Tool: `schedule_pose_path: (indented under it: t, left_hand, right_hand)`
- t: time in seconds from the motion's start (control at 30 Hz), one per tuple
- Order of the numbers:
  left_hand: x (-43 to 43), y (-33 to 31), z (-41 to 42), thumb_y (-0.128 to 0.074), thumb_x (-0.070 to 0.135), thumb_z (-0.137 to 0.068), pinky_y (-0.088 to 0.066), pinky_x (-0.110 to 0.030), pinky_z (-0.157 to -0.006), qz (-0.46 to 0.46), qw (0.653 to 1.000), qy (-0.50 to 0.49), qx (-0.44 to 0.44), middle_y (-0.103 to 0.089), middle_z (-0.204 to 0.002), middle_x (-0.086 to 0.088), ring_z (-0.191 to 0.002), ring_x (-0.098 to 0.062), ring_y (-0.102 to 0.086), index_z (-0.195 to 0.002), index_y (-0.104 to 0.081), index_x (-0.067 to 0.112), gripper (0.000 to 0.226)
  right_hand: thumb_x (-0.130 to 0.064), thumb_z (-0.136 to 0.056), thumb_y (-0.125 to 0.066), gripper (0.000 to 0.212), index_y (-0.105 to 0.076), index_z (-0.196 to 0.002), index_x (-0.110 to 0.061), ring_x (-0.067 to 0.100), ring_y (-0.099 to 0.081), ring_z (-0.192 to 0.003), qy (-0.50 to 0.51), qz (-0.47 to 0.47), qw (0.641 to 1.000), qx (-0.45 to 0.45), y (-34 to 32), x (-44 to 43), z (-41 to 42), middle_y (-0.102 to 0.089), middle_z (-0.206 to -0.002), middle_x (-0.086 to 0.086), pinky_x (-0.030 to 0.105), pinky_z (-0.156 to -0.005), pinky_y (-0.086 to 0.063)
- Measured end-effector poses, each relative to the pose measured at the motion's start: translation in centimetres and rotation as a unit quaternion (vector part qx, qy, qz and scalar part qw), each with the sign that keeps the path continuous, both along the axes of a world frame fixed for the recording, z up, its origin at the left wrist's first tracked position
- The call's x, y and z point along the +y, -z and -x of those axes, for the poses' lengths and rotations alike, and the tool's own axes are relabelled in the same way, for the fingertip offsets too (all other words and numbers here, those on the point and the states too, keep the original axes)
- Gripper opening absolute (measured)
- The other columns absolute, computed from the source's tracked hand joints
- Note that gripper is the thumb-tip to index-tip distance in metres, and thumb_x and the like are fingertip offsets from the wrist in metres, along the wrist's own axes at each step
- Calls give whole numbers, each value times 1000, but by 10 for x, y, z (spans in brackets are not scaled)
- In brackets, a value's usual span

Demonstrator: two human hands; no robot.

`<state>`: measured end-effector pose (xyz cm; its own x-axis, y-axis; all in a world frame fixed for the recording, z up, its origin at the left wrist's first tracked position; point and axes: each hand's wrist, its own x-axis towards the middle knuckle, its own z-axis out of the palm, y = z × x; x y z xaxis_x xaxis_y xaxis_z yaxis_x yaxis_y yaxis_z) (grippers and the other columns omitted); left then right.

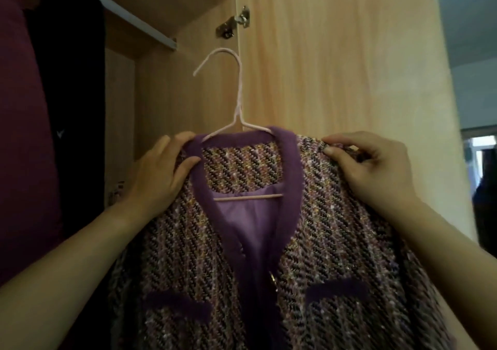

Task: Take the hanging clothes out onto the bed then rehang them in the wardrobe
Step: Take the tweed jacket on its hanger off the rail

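A purple tweed jacket with a plain purple collar trim fills the lower middle of the head view. It sits on a pink wire hanger whose hook points up, free of the rail. My left hand grips the jacket's left shoulder next to the collar. My right hand pinches the right shoulder seam with curled fingers. The jacket is held up in front of the open wardrobe. The wardrobe rail runs across the upper left.
A maroon garment and a dark one hang inside the wardrobe at the left. The open wardrobe door stands right behind the jacket, with its hinge above. A dim doorway shows at the far right.
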<state>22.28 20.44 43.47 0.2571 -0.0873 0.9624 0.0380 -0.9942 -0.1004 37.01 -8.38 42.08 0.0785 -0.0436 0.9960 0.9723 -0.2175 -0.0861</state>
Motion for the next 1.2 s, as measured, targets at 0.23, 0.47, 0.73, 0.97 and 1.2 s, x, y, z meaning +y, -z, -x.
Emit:
schedule_pose_path:
  t: [0.23,0.47,0.73,0.97,1.2]
  left_hand:
    - [-90,73,26,-37,54,-88,-52,-43,-68,46,998,46,20,-61,-107,-2,-92,-28,-61,-115,-47,34,35]
    - [-191,129,43,-53,44,-88,-46,-35,-66,49,991,116,45,-63,-104,3,-91,-24,-60,-111,-58,30,27]
    - [-300,198,22,-58,37,-88,-47,-38,-74,99,952,254,138,-63,-102,0,-93,-22,-59,-109,-58,28,22]
    - [-434,275,6,-58,42,-87,-47,-33,-62,131,914,304,235,-64,-104,3,-85,-21,-61,-110,-58,32,26]
    - [-594,359,-20,-55,45,-83,-52,-39,-68,179,836,392,338,-60,-101,2,-91,-20,-58,-108,-54,34,27]
  right_hand:
    - [-35,-88,-53,28,-68,-109,-23,8,-62,-86,89,119,989,0,75,-85,35,-65,-95,-13,23,-76,-49]
    - [-22,-88,-62,21,-70,-106,-16,5,-59,-85,121,54,989,67,158,-180,70,-64,-94,-10,24,-81,-48]
    - [-19,-88,-63,18,-70,-104,-14,6,-58,-81,169,20,972,160,240,-299,96,-64,-88,-4,16,-79,-44]
    - [-19,-85,-66,16,-67,-101,-20,2,-59,-81,210,30,943,255,316,-441,136,-65,-85,-1,16,-78,-45]
    - [-16,-83,-68,15,-69,-97,-16,-4,-59,-81,285,31,894,343,378,-600,184,-66,-86,-4,14,-77,-44]
